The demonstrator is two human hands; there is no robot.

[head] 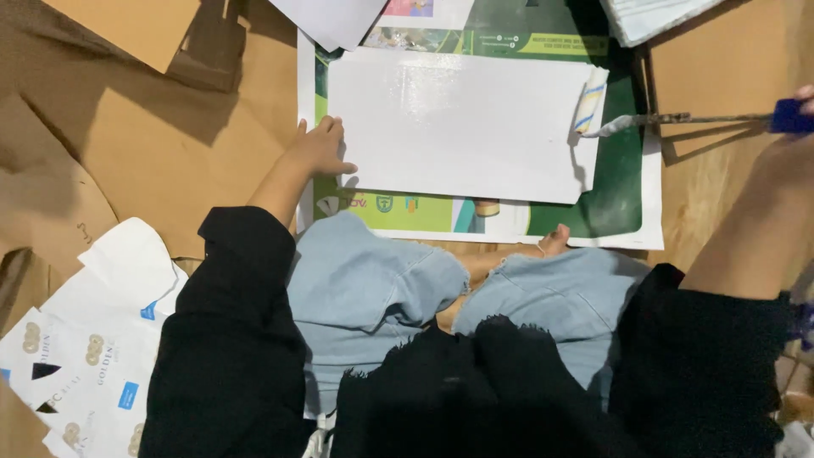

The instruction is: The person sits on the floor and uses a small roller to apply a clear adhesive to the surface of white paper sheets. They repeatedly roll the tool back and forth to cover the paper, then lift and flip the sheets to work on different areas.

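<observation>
Your left hand (320,148) lies flat, fingers spread, on the left edge of the white board (462,127). Your right hand (805,102), at the far right, grips the blue handle of a paint roller (591,100), whose roller rests on the board's right edge.

The left hand (320,148) lies flat, fingers spread, arm extended forward; the right hand (804,102), at the frame's edge, is clenched, forearm bare.
</observation>
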